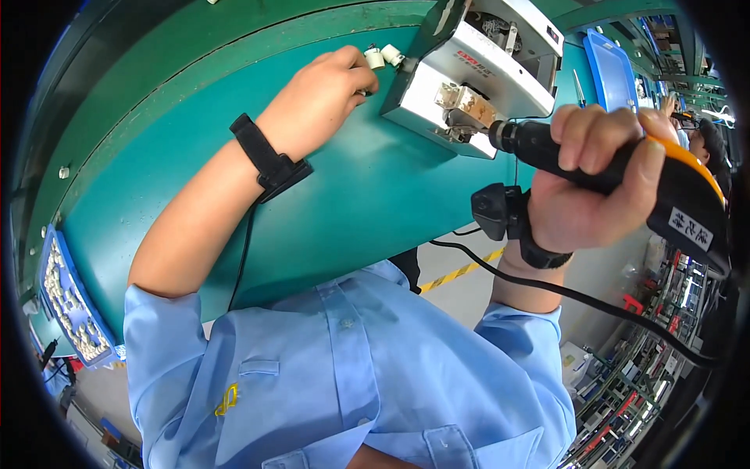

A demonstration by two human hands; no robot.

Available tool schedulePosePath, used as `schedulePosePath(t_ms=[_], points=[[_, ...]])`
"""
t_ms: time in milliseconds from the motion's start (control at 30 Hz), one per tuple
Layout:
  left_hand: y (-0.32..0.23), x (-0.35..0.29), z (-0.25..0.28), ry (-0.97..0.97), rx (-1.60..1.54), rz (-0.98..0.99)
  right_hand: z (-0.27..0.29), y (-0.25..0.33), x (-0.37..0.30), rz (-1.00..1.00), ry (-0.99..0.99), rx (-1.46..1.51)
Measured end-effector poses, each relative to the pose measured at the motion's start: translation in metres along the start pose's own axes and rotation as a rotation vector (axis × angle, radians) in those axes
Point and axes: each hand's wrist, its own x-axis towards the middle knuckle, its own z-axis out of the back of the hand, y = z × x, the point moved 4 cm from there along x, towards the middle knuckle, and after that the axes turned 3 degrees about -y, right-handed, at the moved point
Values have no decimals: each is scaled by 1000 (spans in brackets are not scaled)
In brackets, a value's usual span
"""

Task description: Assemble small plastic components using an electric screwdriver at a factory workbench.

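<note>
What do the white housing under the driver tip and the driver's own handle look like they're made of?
The white housing looks like painted or coated sheet metal: flat panels, crisp folded edges, a soft sheen. It could be hard plastic. The bare bracket on it looks metal, with a yellowish shine. The electric screwdriver in the right hand seems moulded plastic: matte black body with a glossy orange back.
</note>
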Motion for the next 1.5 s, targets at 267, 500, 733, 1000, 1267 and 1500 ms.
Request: schedulePosePath(t_ms=[267, 500, 733, 1000, 1267, 1500], points=[[-15, -38, -1, 228, -550, 512, -15, -12, 36, -206, 795, 391], [-23, -72, -7, 44, -562, 496, -21, -36, 56, -432, -160, -50], [-27, -77, -6, -41, -491, 422, -6, -20, 36, -256, 170, 79], [-32, -81, -8, -33, -495, 418, -5, -2, 22, -116, 210, 98], [-32, -81, -8, -38, -498, 396, -5, -20, 27, -126, 344, 139], [-33, -79, -7, -54, -467, 432, -8, -47, 59, -432, -115, -18]])
